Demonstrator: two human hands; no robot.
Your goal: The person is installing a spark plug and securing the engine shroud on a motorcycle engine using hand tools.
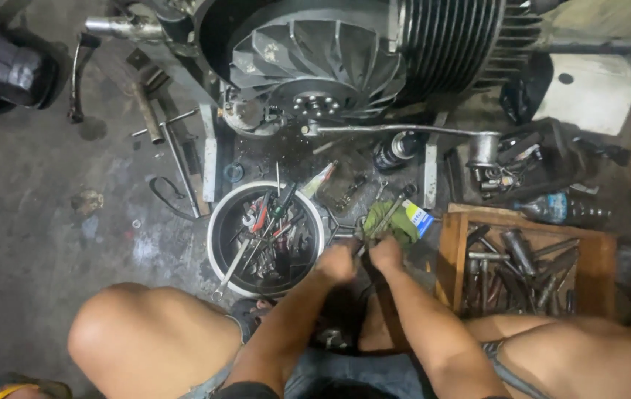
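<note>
Just right of the round metal bucket [216,222] full of tools, our two hands meet low over the oily floor [49,192]. Our left hand [338,260] is closed in a fist beside the bucket's right rim, and our right hand [387,253] is closed too, touching it; between them we grip a dark slender tool [388,214] that slants up and right from the hands. What exactly each fist clamps we cannot tell, since the fingers hide it. A green rag [398,225] lies just beyond the right hand, farther from the bucket, with the slender tool crossing over it. Farther right of the bucket stands a wooden box [454,251] holding sockets and wrenches. Beyond the bucket sits the engine's finned fan wheel [315,63], and a long ratchet handle [397,130] lies across the floor between the fan wheel and the rag. Our bare knees frame the bucket, one on each side, near the lower edge of the view.
</note>
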